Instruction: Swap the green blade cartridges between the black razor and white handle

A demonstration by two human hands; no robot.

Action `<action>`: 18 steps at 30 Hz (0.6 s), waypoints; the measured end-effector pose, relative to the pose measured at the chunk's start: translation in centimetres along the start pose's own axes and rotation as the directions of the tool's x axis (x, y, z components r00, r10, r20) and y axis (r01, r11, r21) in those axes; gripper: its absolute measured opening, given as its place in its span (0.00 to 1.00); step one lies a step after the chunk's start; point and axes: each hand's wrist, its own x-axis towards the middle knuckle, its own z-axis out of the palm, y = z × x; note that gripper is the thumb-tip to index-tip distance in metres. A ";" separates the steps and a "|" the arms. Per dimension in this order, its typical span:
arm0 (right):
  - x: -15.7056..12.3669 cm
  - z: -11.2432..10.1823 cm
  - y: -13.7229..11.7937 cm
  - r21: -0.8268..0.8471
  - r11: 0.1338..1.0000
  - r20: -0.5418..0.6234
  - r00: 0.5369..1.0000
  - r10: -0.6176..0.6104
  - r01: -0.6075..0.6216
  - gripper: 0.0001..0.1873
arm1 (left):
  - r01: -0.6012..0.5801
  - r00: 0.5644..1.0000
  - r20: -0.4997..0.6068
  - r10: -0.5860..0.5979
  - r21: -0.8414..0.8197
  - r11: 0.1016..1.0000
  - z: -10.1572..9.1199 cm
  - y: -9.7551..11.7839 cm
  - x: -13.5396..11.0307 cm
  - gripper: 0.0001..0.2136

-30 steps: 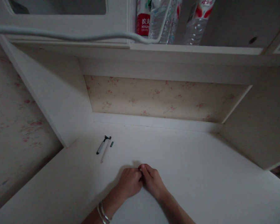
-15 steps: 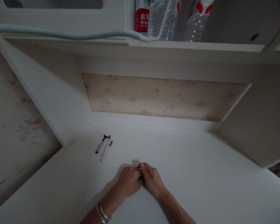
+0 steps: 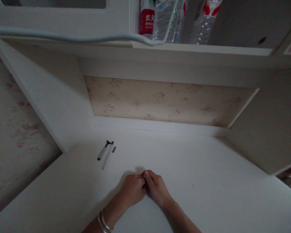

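My left hand [image 3: 134, 187] is closed, its knuckles up, at the front middle of the white desk [image 3: 179, 161]. My right hand [image 3: 157, 187] is closed against it, the thumb pressed down on the curled fingers where the two hands meet. Whatever is pinched between them is hidden or too small to name. Up and to the left lie a razor-like tool [image 3: 103, 151] with a grey and black handle, a thin pale stick [image 3: 107, 158] with a dark end, and a small dark green piece [image 3: 114, 149].
Above the desk, an open shelf holds plastic bottles [image 3: 146, 21], and a pale bar or cable [image 3: 87, 38] runs in front of it. White side panels [image 3: 50, 97] stand at left and right. Floral wallpaper [image 3: 160, 100] covers the back wall.
The view has shifted very slightly. Both hands keep the same closed grip, and the items on the desk lie as before.
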 end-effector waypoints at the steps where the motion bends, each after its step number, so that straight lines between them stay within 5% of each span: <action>1: 0.0 0.0 -0.1 0.003 1.000 0.003 1.000 -0.002 0.002 0.26 | 0.001 1.000 -0.002 -0.001 0.002 1.000 0.0 0.0 0.0 0.13; 18: -0.1 -0.1 0.0 -0.015 1.000 0.012 1.000 0.001 -0.001 0.25 | -0.027 0.999 -0.045 0.027 0.010 1.000 0.3 -0.3 0.1 0.12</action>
